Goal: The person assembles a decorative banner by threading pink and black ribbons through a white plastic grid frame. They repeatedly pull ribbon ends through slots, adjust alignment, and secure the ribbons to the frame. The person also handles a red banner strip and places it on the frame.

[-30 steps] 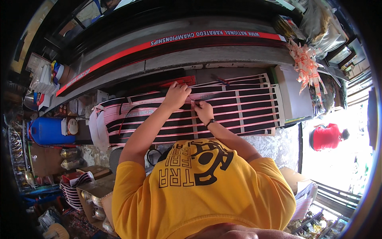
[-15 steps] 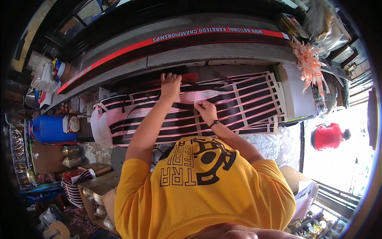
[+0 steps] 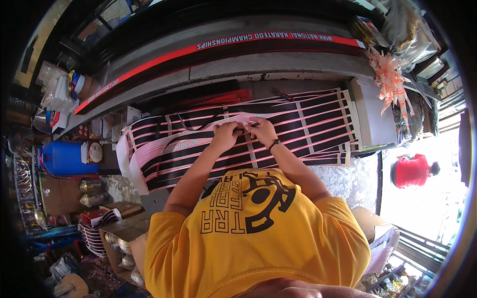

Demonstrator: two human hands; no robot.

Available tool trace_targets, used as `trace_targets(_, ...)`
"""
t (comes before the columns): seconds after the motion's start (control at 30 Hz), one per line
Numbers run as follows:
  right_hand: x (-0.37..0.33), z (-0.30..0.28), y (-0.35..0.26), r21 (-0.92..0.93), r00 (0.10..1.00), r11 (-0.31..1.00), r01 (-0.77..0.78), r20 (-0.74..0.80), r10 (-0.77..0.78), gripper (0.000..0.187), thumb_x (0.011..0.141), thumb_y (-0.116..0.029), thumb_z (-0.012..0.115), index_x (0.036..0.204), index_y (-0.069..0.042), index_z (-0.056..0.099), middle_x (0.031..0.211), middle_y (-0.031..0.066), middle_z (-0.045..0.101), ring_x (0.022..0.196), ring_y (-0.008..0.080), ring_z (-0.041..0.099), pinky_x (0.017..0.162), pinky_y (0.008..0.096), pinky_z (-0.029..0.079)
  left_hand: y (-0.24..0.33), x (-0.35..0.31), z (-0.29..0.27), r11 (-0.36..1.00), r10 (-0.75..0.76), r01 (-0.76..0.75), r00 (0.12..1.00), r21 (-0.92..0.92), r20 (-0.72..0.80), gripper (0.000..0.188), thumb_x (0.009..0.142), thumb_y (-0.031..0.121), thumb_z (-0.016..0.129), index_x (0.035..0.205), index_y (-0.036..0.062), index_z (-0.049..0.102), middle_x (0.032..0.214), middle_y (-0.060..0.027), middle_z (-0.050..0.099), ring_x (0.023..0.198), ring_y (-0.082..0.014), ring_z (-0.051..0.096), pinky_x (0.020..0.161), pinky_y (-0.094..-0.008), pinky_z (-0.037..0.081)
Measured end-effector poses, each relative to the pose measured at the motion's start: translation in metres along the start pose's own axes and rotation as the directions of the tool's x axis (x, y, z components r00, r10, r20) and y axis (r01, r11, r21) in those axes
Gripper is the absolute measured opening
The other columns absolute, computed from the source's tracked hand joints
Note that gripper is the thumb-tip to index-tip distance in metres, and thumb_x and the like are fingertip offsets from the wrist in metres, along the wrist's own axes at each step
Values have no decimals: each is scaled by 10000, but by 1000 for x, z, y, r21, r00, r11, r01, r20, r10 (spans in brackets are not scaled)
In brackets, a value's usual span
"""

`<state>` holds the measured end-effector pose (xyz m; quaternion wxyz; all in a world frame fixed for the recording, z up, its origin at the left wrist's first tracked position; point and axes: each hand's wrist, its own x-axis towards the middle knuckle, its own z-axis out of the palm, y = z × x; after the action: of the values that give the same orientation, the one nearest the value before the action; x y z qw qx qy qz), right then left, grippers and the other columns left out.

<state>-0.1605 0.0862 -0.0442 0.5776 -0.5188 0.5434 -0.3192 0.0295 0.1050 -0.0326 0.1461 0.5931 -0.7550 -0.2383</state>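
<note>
A long printed sheet of black strips divided by pink lines (image 3: 318,124) lies across the table, its paper curling up at the left end. Over its middle, my left hand (image 3: 226,135) and my right hand (image 3: 263,131) are close together, fingertips nearly touching. Both have bent, pinched fingers at a pink strip (image 3: 184,135) of the sheet. Whatever small piece sits between the fingertips is mostly hidden by them. On my right wrist is a dark band (image 3: 275,143). Thin dark offcuts (image 3: 161,158) trail over the left part of the sheet.
Beyond the sheet runs a grey ledge with a long red and black ribbon (image 3: 149,63). A white box (image 3: 373,111) borders the sheet's right end. Left stands a blue drum (image 3: 62,158); an open carton (image 3: 117,238) is nearby. A person in red (image 3: 412,170) is outside at right.
My left hand has come back from the far edge of the sheet to beside my right hand. The sheet's left end and its pink strip have shifted, and the view has moved slightly.
</note>
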Motion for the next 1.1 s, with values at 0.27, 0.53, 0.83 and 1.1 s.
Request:
trace_targets(0.27,21,-1,-18,-455,889,783,423,42,-456,192,768,-182,724,885,-32,704,761,125,670,749,277,655,692,357,524,-5,1,6,983,-74,71,997,-167,-11,179,886,261,628,1000,123,640,999,-27,691,981,-238,627,852,-489,333)
trace_targets(0.53,39,-7,-22,-365,889,830,421,-16,-458,141,790,-168,688,855,-49,730,844,130,699,785,280,672,706,353,526,-18,34,16,981,49,-88,975,-173,-216,185,884,256,635,913,74,660,890,-78,680,867,-264,640,786,-384,414)
trace_targets(0.83,22,-9,-6,-443,723,656,611,-24,-690,102,759,-121,692,841,-90,744,868,78,652,830,296,620,744,388,494,-19,40,16,985,63,-100,966,-138,-251,203,903,271,613,911,82,688,835,-95,670,845,-285,637,763,-403,405)
trace_targets(1.1,-22,-21,-1,-413,679,670,617,-150,-718,146,697,-60,786,834,-105,766,887,44,566,764,181,564,632,311,458,-26,41,32,990,2,-39,964,-133,-268,146,904,272,619,949,140,664,937,-65,674,912,-278,632,841,-460,340)
